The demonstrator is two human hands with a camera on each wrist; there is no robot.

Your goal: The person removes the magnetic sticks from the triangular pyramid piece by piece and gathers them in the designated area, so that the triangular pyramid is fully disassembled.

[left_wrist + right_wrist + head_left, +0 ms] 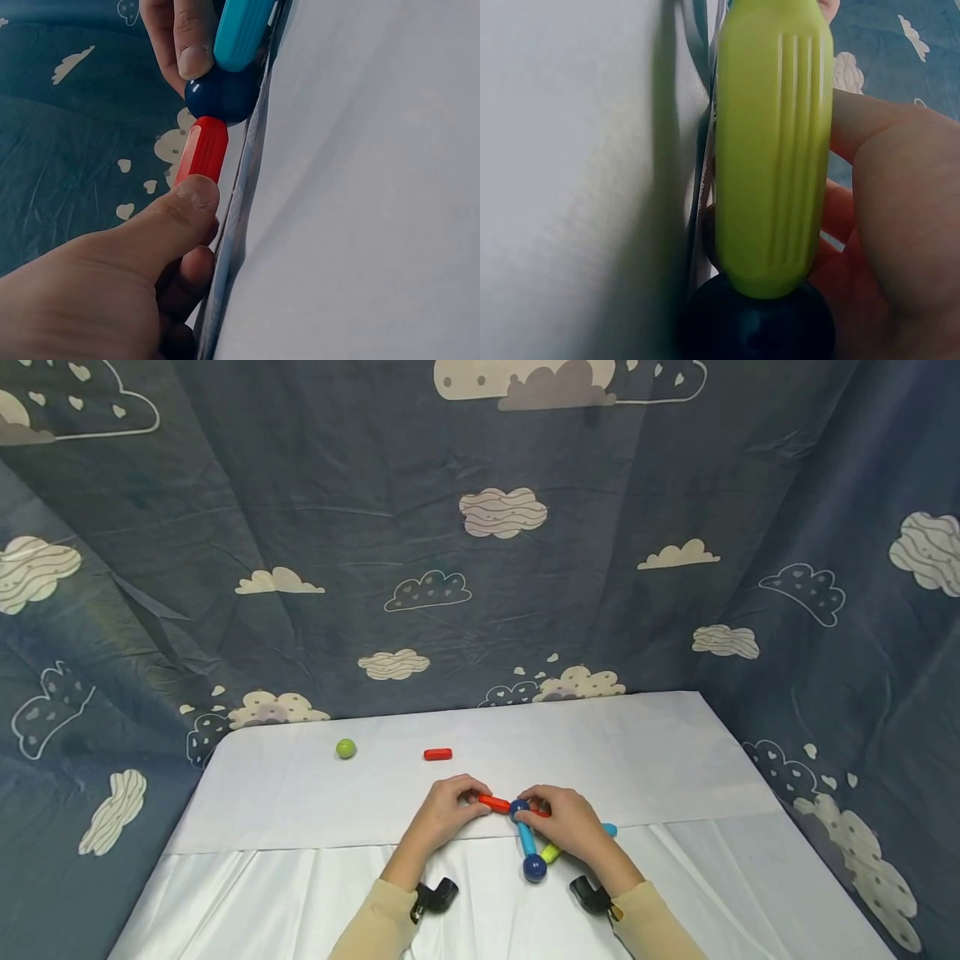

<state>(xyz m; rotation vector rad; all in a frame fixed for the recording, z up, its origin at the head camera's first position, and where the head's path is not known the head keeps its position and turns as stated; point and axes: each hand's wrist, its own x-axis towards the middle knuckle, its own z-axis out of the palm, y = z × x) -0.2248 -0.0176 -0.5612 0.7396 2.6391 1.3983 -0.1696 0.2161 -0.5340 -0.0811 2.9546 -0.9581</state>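
Observation:
My left hand pinches a red rod between thumb and fingers. The rod's far end meets a dark blue ball, plain in the left wrist view too, where a light blue rod rises from that ball. My right hand grips the ball with its thumb on it, and another bit of red shows beside its fingers. Toward me, the light blue rod runs to a second dark blue ball. A yellow-green rod fills the right wrist view, its lower end on a dark blue ball.
On the white-covered table, a green ball and a loose red rod lie beyond my hands. A light blue piece shows past my right wrist. A dark cloud-patterned curtain stands behind the table and at its sides.

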